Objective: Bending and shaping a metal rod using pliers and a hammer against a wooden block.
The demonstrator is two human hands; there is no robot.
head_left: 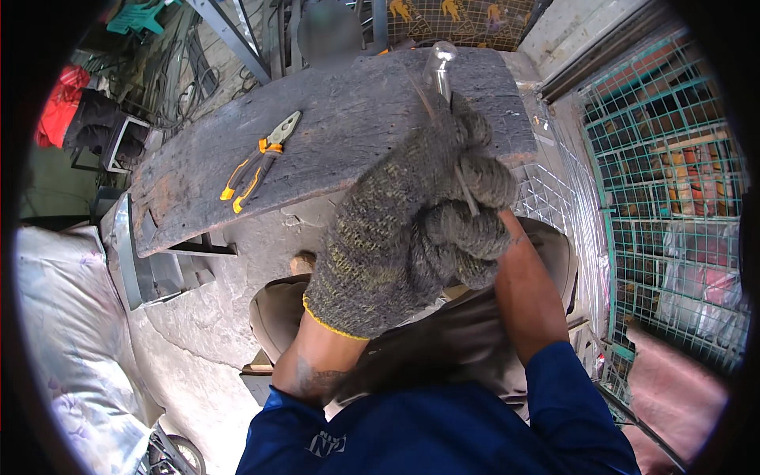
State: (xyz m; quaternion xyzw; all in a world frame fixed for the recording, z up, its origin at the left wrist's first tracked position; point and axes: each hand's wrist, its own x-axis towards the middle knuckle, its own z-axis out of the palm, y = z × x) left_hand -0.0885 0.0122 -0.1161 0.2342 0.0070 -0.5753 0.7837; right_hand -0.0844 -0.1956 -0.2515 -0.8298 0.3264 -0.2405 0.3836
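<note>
My left hand (396,214), in a grey knitted glove with a yellow cuff, is raised in front of me with its fingers curled closed. A shiny metal rod with a rounded ball end (442,71) sticks out past the top of the glove. A thin metal piece (467,190) shows between the curled fingers. My right forearm (532,289) is bare and reaches up behind the glove, which hides that hand and its fingers. Beyond my left hand, combination pliers (261,162) with black and yellow handles lie on a dark wooden board (340,99).
Green wire mesh (657,198) stands along the right. Metal bars (229,36) and a turquoise plastic stool (136,17) are at the back left. A patterned cloth cover (75,332) hangs on the left, above a wheel (178,455). Metal channel pieces (162,277) lie beside the board.
</note>
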